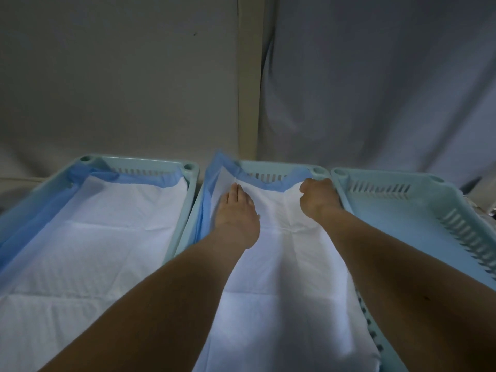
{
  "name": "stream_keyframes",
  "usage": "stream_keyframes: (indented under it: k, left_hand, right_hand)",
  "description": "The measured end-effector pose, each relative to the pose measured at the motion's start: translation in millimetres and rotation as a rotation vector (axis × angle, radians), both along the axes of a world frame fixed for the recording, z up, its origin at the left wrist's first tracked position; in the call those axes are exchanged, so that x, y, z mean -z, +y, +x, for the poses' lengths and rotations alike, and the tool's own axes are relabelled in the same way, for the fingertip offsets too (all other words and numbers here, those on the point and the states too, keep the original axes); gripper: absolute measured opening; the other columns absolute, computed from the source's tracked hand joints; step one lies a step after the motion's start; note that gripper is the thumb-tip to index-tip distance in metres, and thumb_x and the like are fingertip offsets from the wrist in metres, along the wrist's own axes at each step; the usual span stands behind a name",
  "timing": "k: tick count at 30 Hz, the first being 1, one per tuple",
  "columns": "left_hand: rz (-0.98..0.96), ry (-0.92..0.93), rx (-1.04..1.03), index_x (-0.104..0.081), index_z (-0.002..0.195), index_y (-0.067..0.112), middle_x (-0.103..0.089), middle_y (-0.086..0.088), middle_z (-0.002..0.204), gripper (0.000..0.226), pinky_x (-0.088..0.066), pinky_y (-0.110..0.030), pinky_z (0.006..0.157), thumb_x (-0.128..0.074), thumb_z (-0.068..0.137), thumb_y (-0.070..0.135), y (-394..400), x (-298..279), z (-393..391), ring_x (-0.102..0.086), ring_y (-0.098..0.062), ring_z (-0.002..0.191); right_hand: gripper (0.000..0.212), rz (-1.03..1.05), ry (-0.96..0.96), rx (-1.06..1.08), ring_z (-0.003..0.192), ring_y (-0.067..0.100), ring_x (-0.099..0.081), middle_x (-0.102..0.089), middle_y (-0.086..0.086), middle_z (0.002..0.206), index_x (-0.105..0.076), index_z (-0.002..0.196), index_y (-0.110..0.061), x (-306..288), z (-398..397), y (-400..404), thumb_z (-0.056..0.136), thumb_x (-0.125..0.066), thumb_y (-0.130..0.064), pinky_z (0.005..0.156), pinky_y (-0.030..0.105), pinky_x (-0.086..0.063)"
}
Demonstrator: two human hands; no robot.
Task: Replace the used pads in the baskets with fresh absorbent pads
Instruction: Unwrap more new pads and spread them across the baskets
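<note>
Three pale green baskets stand side by side. The left basket (139, 160) holds a white pad with blue edges (107, 237), lying flat. In the middle basket (271, 165) lies another white pad with blue edges (279, 277), partly creased at the far end. My left hand (236, 210) presses flat on that pad near its far left part, fingers straight and together. At the basket's far right corner my right hand (318, 197) is curled into a fist on the pad's edge. The right basket (386, 210) shows a bare bottom with no pad.
A grey wall (120, 76) rises right behind the baskets, with a beige vertical post (249, 76) and a grey-blue curtain (375, 76) to its right. The baskets touch each other along their long sides.
</note>
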State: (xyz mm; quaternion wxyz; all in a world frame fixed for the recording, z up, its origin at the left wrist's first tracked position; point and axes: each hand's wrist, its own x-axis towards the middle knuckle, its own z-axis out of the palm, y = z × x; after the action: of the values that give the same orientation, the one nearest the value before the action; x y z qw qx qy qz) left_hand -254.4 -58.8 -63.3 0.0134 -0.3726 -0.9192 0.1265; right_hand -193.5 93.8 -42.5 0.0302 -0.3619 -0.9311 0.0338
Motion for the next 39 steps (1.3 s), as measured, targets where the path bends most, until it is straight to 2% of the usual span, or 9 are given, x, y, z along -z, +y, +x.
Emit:
stream_keyframes:
  k: [5,10,13,17,19,22,26,30,39]
  left_hand:
    - [0.022,0.017,-0.032,0.004,0.150,0.000,0.008,-0.017,0.159,0.073,0.001,-0.042,0.120,-0.011,0.100,0.050,0,7,-16,0.008,-0.031,0.147]
    - [0.047,-0.061,-0.030,0.006,0.152,0.010,0.013,-0.017,0.158,0.073,-0.002,-0.047,0.120,-0.006,0.098,0.056,-3,16,-23,0.013,-0.032,0.146]
    - [0.126,-0.193,-0.081,0.005,0.152,0.011,0.012,-0.018,0.158,0.072,-0.005,-0.044,0.119,-0.006,0.097,0.056,-1,23,-24,0.010,-0.031,0.146]
    - [0.118,-0.217,-0.203,0.000,0.151,0.004,0.002,-0.023,0.157,0.076,-0.016,-0.045,0.117,-0.008,0.097,0.057,11,20,-18,-0.006,-0.036,0.145]
    - [0.090,-0.096,-0.192,-0.004,0.149,-0.003,-0.006,-0.027,0.155,0.074,-0.018,-0.045,0.117,-0.013,0.100,0.051,20,12,-12,-0.012,-0.038,0.144]
    - [0.137,0.009,0.052,-0.005,0.150,-0.002,-0.006,-0.021,0.158,0.062,-0.009,-0.044,0.120,-0.017,0.104,0.037,30,10,-15,-0.004,-0.034,0.146]
    - [0.149,-0.100,0.127,0.001,0.153,0.022,0.009,-0.006,0.160,0.064,-0.001,-0.053,0.118,-0.009,0.099,0.054,25,29,-37,0.012,-0.027,0.147]
    - [0.178,-0.186,-0.023,0.000,0.152,0.031,0.009,-0.007,0.160,0.070,-0.003,-0.053,0.115,-0.010,0.092,0.067,23,38,-43,0.012,-0.030,0.146]
    - [0.293,-0.118,-0.133,-0.011,0.151,0.007,-0.009,-0.015,0.159,0.070,-0.015,-0.046,0.117,-0.011,0.098,0.053,26,41,-37,-0.007,-0.028,0.147]
  right_hand:
    - [0.033,0.004,-0.028,0.087,0.131,0.027,-0.044,-0.048,0.016,0.140,-0.050,0.130,0.000,11,-12,10,0.100,-0.040,-0.010,0.106,0.030,-0.033]
    - [0.030,0.111,-0.022,0.074,0.115,0.034,-0.049,-0.051,0.020,0.126,-0.055,0.120,-0.001,30,-7,1,0.095,-0.041,-0.010,0.079,0.032,-0.037]
    - [0.039,0.138,-0.042,0.139,0.121,0.038,-0.043,-0.049,0.019,0.131,-0.049,0.129,-0.002,38,-10,-16,0.094,-0.045,-0.020,0.092,0.035,-0.041]
    - [0.043,0.311,0.164,0.027,0.114,0.030,-0.047,-0.033,0.018,0.135,-0.040,0.130,-0.007,32,-7,-29,0.092,-0.053,-0.022,0.085,0.034,-0.047]
    - [0.030,0.274,0.227,-0.188,0.113,0.027,-0.046,-0.043,0.011,0.128,-0.045,0.123,-0.011,41,-9,-33,0.095,-0.043,-0.020,0.085,0.034,-0.042]
    - [0.042,0.141,0.195,-0.186,0.129,0.024,-0.036,-0.046,0.008,0.135,-0.047,0.128,-0.011,51,-17,-29,0.099,-0.029,-0.035,0.107,0.039,-0.031]
    - [0.065,-0.006,0.004,-0.068,0.148,0.022,-0.003,-0.011,0.005,0.160,-0.019,0.151,-0.016,63,-14,-16,0.098,-0.009,-0.052,0.118,0.047,-0.007]
    - [0.068,-0.081,-0.047,-0.047,0.148,0.026,0.004,0.000,0.004,0.161,-0.008,0.153,-0.020,66,-13,-13,0.096,-0.006,-0.058,0.117,0.048,0.000]
    - [0.045,-0.025,0.227,0.107,0.124,0.029,-0.038,-0.040,0.018,0.133,-0.043,0.128,-0.003,62,-6,-17,0.098,-0.034,-0.035,0.107,0.036,-0.030]
